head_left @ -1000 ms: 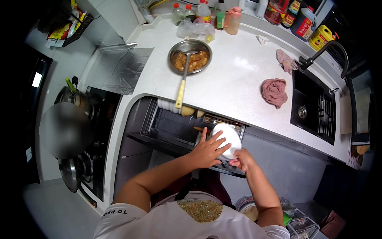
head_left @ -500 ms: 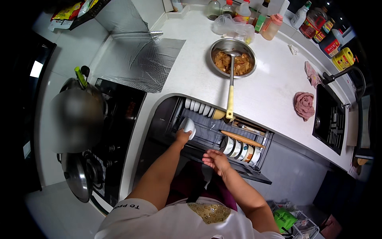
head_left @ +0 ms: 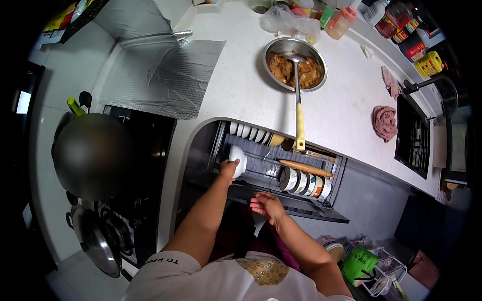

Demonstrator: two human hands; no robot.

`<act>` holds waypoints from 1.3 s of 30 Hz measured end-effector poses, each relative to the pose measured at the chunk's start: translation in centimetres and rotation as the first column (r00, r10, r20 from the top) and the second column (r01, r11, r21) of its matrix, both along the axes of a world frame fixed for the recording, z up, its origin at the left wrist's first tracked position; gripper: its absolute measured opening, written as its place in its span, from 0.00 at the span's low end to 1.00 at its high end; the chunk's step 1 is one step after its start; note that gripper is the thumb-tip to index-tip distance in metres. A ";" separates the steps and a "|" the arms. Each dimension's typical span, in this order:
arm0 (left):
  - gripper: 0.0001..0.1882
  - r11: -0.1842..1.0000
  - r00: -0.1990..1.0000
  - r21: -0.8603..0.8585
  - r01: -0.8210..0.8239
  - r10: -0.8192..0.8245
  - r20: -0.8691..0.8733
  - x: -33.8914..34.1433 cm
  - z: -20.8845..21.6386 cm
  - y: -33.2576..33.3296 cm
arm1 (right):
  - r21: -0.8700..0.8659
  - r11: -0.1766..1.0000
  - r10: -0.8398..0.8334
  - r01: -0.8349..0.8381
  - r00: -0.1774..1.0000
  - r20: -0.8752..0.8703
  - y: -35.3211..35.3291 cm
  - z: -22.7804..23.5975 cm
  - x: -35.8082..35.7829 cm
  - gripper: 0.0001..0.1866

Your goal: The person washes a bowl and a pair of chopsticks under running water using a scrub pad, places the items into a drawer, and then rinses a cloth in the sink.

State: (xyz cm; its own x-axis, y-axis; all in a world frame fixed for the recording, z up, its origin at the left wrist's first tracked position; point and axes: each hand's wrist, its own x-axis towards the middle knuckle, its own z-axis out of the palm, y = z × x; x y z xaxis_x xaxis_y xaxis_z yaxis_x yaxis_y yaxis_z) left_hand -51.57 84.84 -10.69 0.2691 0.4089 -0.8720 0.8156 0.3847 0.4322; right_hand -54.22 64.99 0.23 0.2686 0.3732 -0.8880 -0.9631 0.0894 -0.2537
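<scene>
My left hand grips a white bowl over the left part of the open drawer. The bowl is tilted on its side, and some of my fingers are hidden behind it. My right hand hangs over the drawer's front edge, fingers apart, holding nothing. Several white dishes stand on edge in a row at the drawer's back. To the right, several patterned bowls stand on their sides below a wooden rolling pin.
On the white counter stands a metal bowl of brown food, a ladle resting in it with its handle over the drawer. A pink cloth lies by the sink. The stove and a pot lid are at left.
The view has shifted slightly. My left hand still holds the white bowl, which now shows more of its side. My right hand hovers in nearly the same place.
</scene>
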 end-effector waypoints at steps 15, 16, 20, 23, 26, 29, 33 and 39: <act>0.15 0.762 0.868 0.646 -0.032 -0.299 0.395 -2.3 2.3 0.7 | -0.126 0.992 -0.013 -0.020 0.968 -0.252 -7.2 0.1 -2.5 0.11; 0.12 0.811 0.770 0.584 -0.031 -0.353 0.532 -3.3 3.6 -0.3 | -0.150 0.988 -0.084 0.046 0.961 -0.265 -7.7 -0.2 -3.1 0.11; 0.07 0.948 0.795 0.052 0.313 -0.291 0.533 -6.9 12.4 -5.6 | -0.188 0.953 -0.289 0.239 0.905 -0.313 -9.4 -2.5 -3.3 0.14; 0.14 0.807 0.847 -0.270 0.526 -0.467 0.252 -7.6 13.7 -7.0 | -0.190 0.952 -0.293 0.241 0.898 -0.328 -8.0 -2.5 -2.8 0.13; 0.28 0.686 0.820 -0.508 0.521 -0.568 0.073 -7.5 12.8 -7.5 | -0.155 0.953 -0.298 0.261 0.901 -0.315 -8.2 -3.3 -2.0 0.13; 0.31 0.781 0.954 -0.575 0.245 -0.301 -0.002 -5.6 9.4 -8.7 | -0.103 0.952 -0.305 0.288 0.907 -0.291 -8.0 -3.0 0.4 0.13; 0.23 0.842 0.998 -0.538 -0.022 0.047 0.033 -0.5 9.8 -10.4 | 0.015 0.948 -0.310 0.319 0.931 -0.193 -8.6 -3.9 4.4 0.11; 0.15 0.802 0.826 -0.569 -0.181 0.438 0.355 6.4 4.5 -11.7 | 0.008 0.733 -0.680 0.680 0.733 -0.012 -9.8 -5.3 12.9 0.09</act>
State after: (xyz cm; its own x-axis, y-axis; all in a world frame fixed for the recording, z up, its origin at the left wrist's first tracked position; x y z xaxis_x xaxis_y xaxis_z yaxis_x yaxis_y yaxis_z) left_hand -45.21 73.15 -6.19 0.6135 0.0921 -0.7843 0.3738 0.8409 0.3912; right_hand -41.36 55.15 -5.10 0.4482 0.1031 -0.8880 -0.6457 0.7243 -0.2417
